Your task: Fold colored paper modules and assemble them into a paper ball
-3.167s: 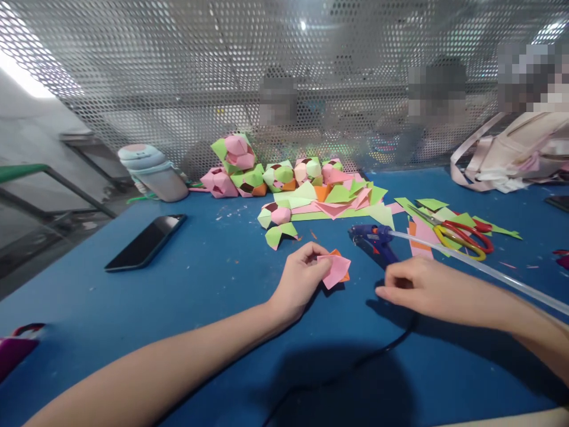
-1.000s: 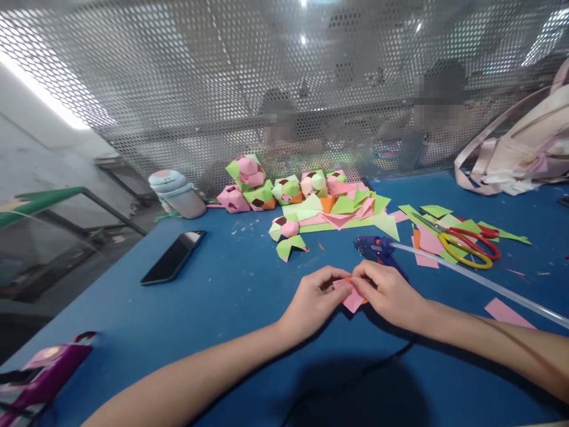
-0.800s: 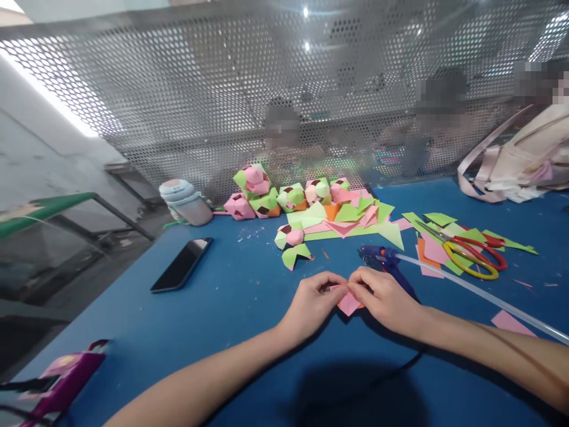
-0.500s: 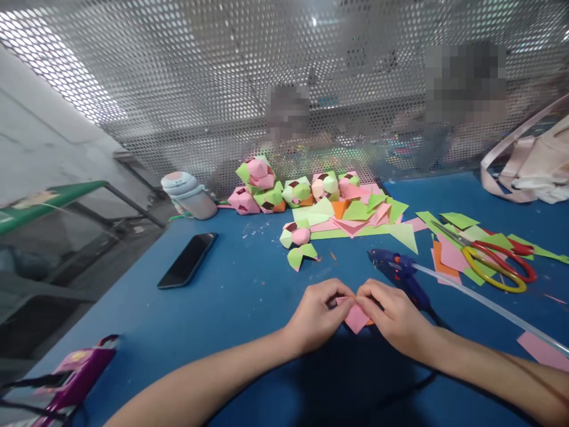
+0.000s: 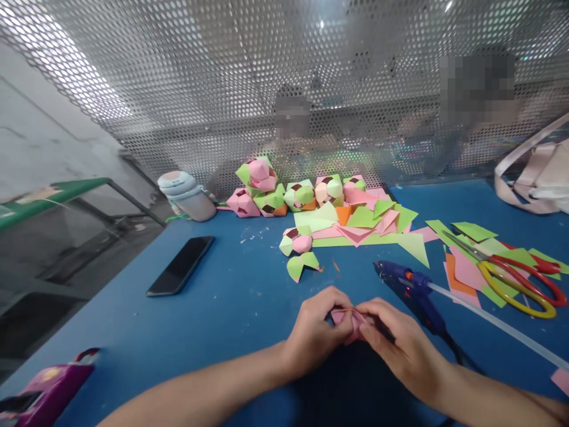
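Between my two hands is a small folded piece of pink paper (image 5: 354, 333) with a thin orange edge along its top. My left hand (image 5: 316, 325) pinches its left side, thumb in front and fingers behind. On the other side my right hand (image 5: 402, 341) grips it between thumb and forefinger. Part of the paper is hidden by the fingers. Just right of my right hand lies a blue glue gun (image 5: 413, 290) with a long clear glue stick (image 5: 498, 323) in its back. Beyond my hands rests a green folded paper piece (image 5: 302, 265).
Finished-looking paper balls (image 5: 329, 190) stand along the back by a perforated metal screen (image 5: 231, 77). Near them are loose paper pieces (image 5: 364, 218). Scissors (image 5: 518, 284) lie at right. Leftward are a phone (image 5: 181, 265), a cup (image 5: 189, 196) and a purple object (image 5: 60, 388). People show behind the screen.
The pink paper has been tilted and folded up closer between my fingers, its pointed lower flap no longer hanging down. My right thumb has shifted on it. The view has moved slightly.
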Demonstrator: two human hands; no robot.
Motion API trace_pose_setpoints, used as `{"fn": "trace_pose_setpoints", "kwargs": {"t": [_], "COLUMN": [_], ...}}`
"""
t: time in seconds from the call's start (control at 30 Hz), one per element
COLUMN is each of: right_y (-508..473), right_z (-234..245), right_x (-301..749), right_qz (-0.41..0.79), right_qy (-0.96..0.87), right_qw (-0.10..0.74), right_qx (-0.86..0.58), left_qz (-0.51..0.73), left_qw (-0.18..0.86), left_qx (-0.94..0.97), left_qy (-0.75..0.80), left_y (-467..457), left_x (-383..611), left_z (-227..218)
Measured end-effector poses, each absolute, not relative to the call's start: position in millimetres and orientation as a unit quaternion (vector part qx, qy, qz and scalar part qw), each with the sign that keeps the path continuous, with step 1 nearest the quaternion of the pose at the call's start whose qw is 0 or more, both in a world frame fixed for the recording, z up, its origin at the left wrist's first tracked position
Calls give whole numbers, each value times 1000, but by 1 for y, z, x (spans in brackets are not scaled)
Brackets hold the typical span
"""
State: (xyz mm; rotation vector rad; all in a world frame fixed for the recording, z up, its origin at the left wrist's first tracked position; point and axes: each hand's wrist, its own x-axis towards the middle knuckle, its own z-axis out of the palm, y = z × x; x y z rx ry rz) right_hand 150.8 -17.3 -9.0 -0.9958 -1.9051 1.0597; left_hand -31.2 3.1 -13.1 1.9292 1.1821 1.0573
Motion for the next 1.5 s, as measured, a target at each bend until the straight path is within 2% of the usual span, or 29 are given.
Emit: {"fn": "trace_pose_setpoints", "kwargs": {"t": [0.27, 0.47, 0.63, 0.83, 0.97, 1.2, 1.5], "right_y": [-12, -7, -7, -7, -6, -6, -10], "right_z": [-19, -15, -19, -24, -22, -21, -13], "right_x": [150, 153, 156, 157, 158, 158, 158], "right_qz": [354, 307, 256, 210, 242, 261, 286], "right_qy": [-758, -796, -846, -828, -817, -802, -781], "right_qw": [380, 394, 358, 411, 403, 397, 402], "right_qx": [-394, -343, -301, -320, -335, -361, -383], "left_qz": [448, 404, 373, 372, 352, 385, 375], "left_qw": [549, 588, 685, 641, 634, 551, 587], "left_qx": [553, 557, 483, 519, 515, 578, 543], "left_qy": [438, 425, 399, 426, 457, 463, 469], "left_y": [0, -6, -7, -5, -4, -5, -6], "left_x": [-23, -23, -20, -21, -19, -21, -20], "left_z": [-8, -14, -20, -14, -5, 0, 1]}}
